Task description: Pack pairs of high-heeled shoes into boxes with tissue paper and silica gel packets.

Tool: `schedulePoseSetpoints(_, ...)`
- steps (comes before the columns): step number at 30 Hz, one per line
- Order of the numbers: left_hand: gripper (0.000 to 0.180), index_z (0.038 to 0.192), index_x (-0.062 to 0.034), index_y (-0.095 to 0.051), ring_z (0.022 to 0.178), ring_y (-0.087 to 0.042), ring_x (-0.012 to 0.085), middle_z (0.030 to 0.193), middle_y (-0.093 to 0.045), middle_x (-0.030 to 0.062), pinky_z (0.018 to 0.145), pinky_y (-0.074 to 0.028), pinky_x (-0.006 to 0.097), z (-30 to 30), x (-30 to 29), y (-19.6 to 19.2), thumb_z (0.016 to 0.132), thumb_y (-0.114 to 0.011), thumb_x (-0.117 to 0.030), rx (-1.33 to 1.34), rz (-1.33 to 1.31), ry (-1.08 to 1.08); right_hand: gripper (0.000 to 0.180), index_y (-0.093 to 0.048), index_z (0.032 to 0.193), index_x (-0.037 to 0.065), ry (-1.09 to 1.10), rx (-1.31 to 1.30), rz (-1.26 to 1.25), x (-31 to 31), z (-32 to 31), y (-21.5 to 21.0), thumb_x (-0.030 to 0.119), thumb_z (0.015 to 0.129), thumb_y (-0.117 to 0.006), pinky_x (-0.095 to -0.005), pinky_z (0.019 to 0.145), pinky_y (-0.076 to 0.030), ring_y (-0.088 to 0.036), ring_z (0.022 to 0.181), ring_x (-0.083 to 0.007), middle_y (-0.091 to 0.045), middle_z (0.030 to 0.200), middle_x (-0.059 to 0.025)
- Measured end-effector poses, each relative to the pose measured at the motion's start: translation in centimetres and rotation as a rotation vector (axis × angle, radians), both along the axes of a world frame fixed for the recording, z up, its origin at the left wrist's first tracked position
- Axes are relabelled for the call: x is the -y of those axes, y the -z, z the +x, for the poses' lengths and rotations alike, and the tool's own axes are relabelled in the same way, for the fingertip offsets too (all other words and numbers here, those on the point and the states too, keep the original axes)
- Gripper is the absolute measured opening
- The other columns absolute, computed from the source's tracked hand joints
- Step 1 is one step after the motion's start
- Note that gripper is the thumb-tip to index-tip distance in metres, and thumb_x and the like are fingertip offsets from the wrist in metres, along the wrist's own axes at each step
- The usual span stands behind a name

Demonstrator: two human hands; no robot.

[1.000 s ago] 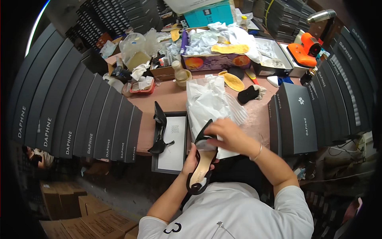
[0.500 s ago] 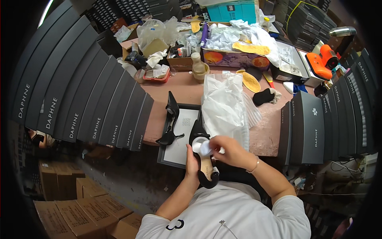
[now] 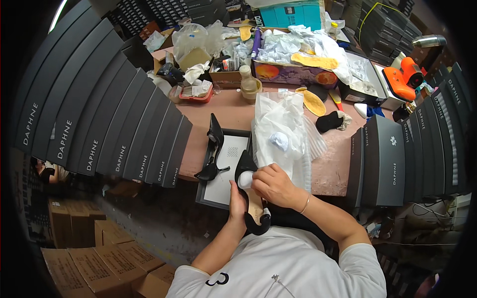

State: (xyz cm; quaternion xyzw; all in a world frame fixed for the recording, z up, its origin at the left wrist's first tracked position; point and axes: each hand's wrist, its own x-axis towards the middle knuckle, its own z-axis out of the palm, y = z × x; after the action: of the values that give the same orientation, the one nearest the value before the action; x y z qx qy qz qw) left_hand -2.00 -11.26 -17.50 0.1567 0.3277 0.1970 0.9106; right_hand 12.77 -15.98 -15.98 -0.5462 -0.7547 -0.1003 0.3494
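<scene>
A black high-heeled shoe with a beige insole is in my left hand, which is wrapped round its side, toe pointing away from me. White stuffing fills the shoe's opening behind the toe. My right hand is over that opening, its fingers closed at the stuffing; the fingertips are partly hidden. The matching black shoe lies on its side across the left edge of an open dark shoebox with a white sheet in it. On white tissue paper to the right rests a crumpled white paper ball.
Stacks of dark shoeboxes stand left and right. At the table's back are a printed carton of crumpled paper, a bottle, yellow insoles and an orange tool. Brown cartons sit lower left.
The white wad my right hand held above the shoe now lies as a ball on the tissue paper. My right hand is back at the shoe's opening.
</scene>
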Motion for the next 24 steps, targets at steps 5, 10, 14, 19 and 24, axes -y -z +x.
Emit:
schedulePoseSetpoints(5,0.076,0.126,-0.0049,-0.043,0.09,-0.061,0.0227,0.111,-0.057,0.0119,0.074,-0.052,0.036,0.2,0.5,-0.2,0.092,-0.018,-0.068,-0.075,0.1,-0.026,0.012,-0.057,0.083,0.012,-0.064,0.064,-0.152,-0.8,-0.3,0.4,0.017,0.073,-0.06,-0.0312,0.072,-0.039,-0.054,0.084,-0.0185,-0.056,0.088,-0.0029)
schedulePoseSetpoints(10,0.079,0.115,-0.0043,-0.054,0.072,-0.064,0.0248,0.087,-0.064,0.016,0.061,-0.054,0.034,-1.0,-1.4,-0.1,0.091,-0.018,-0.071,-0.137,0.118,-0.041,0.012,-0.059,0.086,0.01,0.377,0.029,-0.071,-1.0,5.0,2.7,0.015,0.076,-0.058,-0.0332,0.071,-0.041,-0.055,0.084,-0.0226,-0.056,0.084,-0.0062)
schedulePoseSetpoints(14,0.08,0.117,-0.0027,-0.052,0.074,-0.065,0.0256,0.092,-0.063,0.0155,0.059,-0.055,0.034,-1.0,-1.3,0.3,0.091,-0.018,-0.07,-0.126,0.227,0.002,0.015,-0.06,0.089,0.008,0.405,0.276,-0.337,-0.4,7.6,10.0,0.015,0.076,-0.06,-0.0343,0.073,-0.042,-0.056,0.085,-0.0238,-0.057,0.085,-0.0073)
schedulePoseSetpoints(19,0.076,0.124,-0.0054,-0.048,0.095,-0.06,0.0223,0.11,-0.059,0.0102,0.071,-0.052,0.035,-1.2,-1.1,-0.2,0.092,-0.02,-0.069,-0.094,0.243,0.032,0.012,-0.058,0.085,0.009,0.074,0.039,-0.271,-1.1,0.6,-1.2,0.019,0.079,-0.059,-0.034,0.069,-0.042,-0.056,0.077,-0.0198,-0.056,0.082,-0.0026)
schedulePoseSetpoints(24,0.068,0.123,-0.0103,-0.045,0.095,-0.058,0.0218,0.113,-0.056,0.009,0.075,-0.049,0.036,-0.9,0.9,-0.3,0.095,-0.017,-0.065,-0.064,0.227,0.024,0.015,-0.059,0.086,0.009,-0.012,0.128,-0.237,-0.7,-1.2,1.7,0.019,0.075,-0.061,-0.0314,0.065,-0.042,-0.056,0.073,-0.0196,-0.057,0.076,-0.0024)
